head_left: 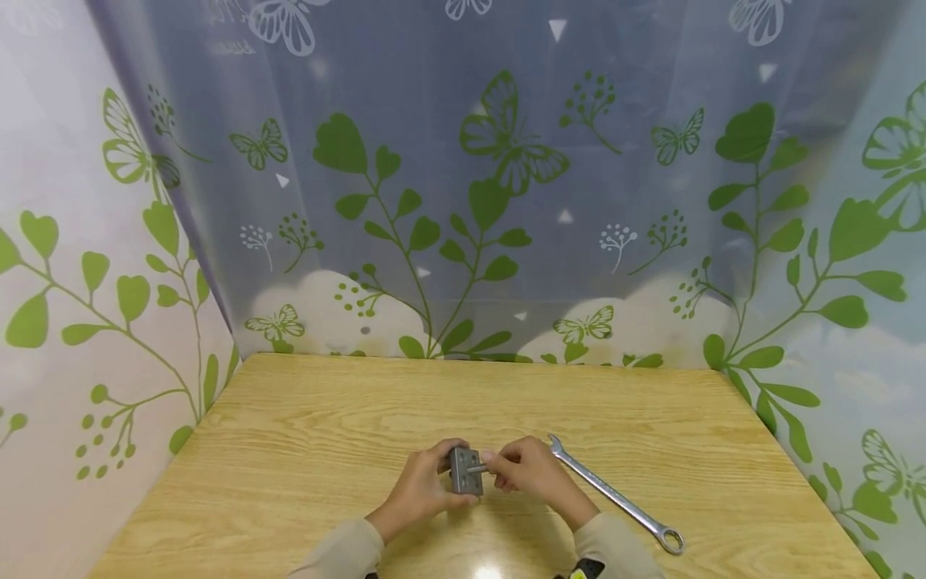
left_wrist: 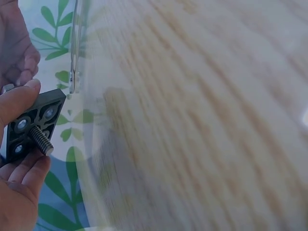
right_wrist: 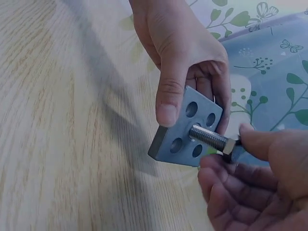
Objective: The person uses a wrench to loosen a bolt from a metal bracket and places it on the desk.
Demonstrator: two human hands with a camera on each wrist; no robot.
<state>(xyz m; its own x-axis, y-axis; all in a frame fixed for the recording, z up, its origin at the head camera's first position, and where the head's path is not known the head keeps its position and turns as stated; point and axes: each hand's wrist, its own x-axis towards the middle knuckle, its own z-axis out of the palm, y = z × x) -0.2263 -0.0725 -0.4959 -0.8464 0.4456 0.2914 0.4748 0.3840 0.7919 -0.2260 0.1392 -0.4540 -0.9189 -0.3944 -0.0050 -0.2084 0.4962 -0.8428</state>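
My left hand [head_left: 421,486] grips a small square grey block [right_wrist: 185,137] by its edges, thumb on one side and fingers on the other. Round holes surround the block's middle in the right wrist view. A threaded bolt [right_wrist: 209,137] passes through the centre, and its tip [left_wrist: 43,142] sticks out of the ribbed far face in the left wrist view. With thumb and fingers, my right hand [head_left: 531,468] pinches the bolt at its hex head [right_wrist: 232,147]. Both hands are held over the wooden table.
A long silver combination wrench [head_left: 615,494] lies slantwise on the wooden table [head_left: 325,410], right of my right hand. Patterned curtains [head_left: 434,201] with leaves and butterflies stand behind the table and along both sides.
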